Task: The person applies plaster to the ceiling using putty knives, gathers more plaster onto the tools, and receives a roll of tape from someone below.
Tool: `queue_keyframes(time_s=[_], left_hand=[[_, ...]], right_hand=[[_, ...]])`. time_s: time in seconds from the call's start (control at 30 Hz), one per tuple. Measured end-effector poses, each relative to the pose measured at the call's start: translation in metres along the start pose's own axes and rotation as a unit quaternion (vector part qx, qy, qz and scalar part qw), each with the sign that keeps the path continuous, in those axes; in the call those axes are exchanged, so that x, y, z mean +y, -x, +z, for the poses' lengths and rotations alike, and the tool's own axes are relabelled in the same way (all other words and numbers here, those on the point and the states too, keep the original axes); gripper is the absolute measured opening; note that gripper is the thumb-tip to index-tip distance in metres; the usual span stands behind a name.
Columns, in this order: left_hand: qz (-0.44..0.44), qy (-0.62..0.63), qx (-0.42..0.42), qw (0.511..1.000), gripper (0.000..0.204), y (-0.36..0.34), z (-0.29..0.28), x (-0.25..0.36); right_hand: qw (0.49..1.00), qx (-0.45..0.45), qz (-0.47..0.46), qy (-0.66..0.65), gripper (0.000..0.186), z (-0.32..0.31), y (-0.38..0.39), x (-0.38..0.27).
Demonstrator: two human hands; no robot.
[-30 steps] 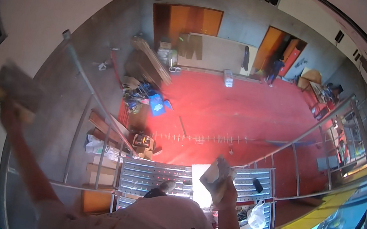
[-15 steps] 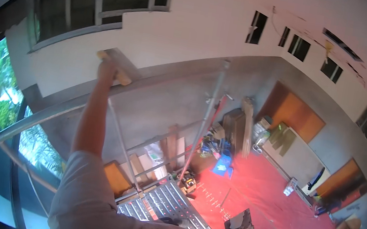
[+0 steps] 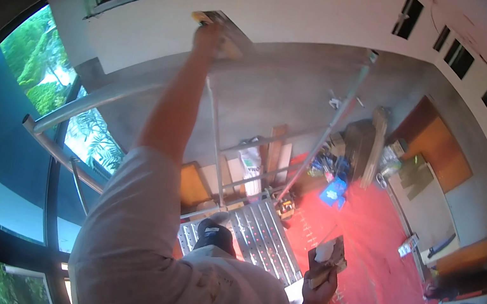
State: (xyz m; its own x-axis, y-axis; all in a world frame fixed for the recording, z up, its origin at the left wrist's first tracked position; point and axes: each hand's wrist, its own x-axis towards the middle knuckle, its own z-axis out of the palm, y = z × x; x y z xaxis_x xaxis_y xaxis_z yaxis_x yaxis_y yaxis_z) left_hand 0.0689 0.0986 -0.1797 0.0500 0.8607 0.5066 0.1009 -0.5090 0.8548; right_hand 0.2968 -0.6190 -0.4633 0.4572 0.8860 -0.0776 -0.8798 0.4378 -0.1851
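My left hand is raised at arm's length, closed on a wide flat trowel with a yellowish handle. The trowel is at the lower part of the white upper wall, just above the grey band; it is slightly blurred, so I cannot tell whether it touches. My right hand is lower, at the right of my body, closed on a metal putty blade with a lump of whitish paste on its face.
I stand on a perforated metal scaffold platform with tubular rails. Far below lies a red floor covering with stacked boards and tools along the walls. A window is at the left, orange doors at the right.
My view has swung left toward the wall and window. My left hand has risen from out at the side to high on the wall with the trowel. My right hand still holds the blade.
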Motion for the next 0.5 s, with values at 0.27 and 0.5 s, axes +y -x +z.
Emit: queue_keyframes(time_s=[0.27, 0.5], left_hand=[[-0.172, 0.054, 0.026, 0.983, 0.028, 0.062, 0.059, 0.048], [-0.169, 0.092, 0.084, 0.978, 0.034, 0.072, 0.056, 0.058]], right_hand=[[0.995, 0.08, -0.016, 0.051, 0.036, 0.018, -0.066, 0.036], [0.991, 0.071, -0.033, 0.104, 0.034, 0.121, -0.162, 0.107]])
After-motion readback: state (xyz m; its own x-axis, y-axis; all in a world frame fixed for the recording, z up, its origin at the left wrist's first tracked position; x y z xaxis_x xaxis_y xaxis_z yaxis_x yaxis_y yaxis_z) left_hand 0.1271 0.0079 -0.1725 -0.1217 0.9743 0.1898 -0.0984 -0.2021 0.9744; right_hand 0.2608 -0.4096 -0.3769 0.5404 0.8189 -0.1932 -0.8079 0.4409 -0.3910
